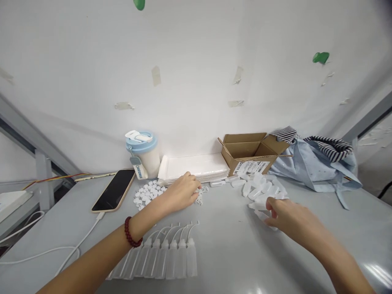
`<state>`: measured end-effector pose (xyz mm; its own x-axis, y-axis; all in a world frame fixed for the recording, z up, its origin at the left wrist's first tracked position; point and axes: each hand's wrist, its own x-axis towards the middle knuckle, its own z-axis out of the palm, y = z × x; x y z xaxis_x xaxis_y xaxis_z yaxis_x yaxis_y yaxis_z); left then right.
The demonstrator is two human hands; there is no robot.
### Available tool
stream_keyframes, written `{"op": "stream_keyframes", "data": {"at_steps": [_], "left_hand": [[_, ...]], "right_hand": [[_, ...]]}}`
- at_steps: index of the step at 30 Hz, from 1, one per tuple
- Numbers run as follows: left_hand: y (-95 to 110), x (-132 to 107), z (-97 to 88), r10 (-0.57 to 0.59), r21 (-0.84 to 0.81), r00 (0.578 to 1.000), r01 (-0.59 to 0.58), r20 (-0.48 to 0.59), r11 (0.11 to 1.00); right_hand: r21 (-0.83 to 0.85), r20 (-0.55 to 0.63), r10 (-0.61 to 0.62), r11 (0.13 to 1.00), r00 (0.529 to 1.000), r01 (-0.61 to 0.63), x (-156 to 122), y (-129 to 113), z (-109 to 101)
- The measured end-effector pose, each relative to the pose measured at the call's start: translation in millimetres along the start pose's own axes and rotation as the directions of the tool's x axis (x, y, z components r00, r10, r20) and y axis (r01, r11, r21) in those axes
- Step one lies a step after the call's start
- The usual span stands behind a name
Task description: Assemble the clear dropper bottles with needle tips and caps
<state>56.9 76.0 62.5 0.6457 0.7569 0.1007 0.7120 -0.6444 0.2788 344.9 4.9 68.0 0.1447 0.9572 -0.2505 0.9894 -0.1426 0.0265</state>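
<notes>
Right hand (289, 216) at the bottles' (266, 190) edge and left hand (182, 191) by white pieces (199, 199), grips unclear, flank open tabletop (223, 241).

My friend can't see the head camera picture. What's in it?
A person's left hand is at thin white tubes while the right hand is at a pile of cloudy bottles. Nearer, bottles with tubes lie in a row on a grey table; farther back are a phone, cup and cardboard box.
</notes>
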Motion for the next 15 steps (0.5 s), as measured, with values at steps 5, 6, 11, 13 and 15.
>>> {"op": "stream_keyframes", "data": {"at_steps": [5,6,11,13,15], "left_hand": [[3.0,9.0,0.3,-0.007,-0.033,1.0,0.007,0.012,0.999],[3.7,9.5,-1.7,-0.016,-0.046,1.0,0.016,0.006,0.999],[3.8,3.2,-18.9,-0.101,-0.138,0.993,0.092,-0.054,0.986],[1.9,-2.9,-25.0,-0.191,-0.252,0.978,0.165,-0.082,0.954],[-0.4,-10.0,-28.8,-0.314,-0.436,0.946,0.251,-0.078,0.864]], "right_hand": [[-0.085,-0.015,-0.072,0.994,0.997,0.07,-1.5,-8.0,6.8],[-0.078,-0.019,-0.096,0.992,0.995,0.094,-2.0,-9.5,7.6],[0.068,-0.077,-0.219,0.972,0.973,0.224,-5.7,-18.0,7.8],[0.158,-0.161,-0.289,0.936,0.944,0.313,-8.1,-24.2,8.6],[0.247,-0.254,-0.356,0.875,0.899,0.417,-11.3,-33.9,11.1]]}}
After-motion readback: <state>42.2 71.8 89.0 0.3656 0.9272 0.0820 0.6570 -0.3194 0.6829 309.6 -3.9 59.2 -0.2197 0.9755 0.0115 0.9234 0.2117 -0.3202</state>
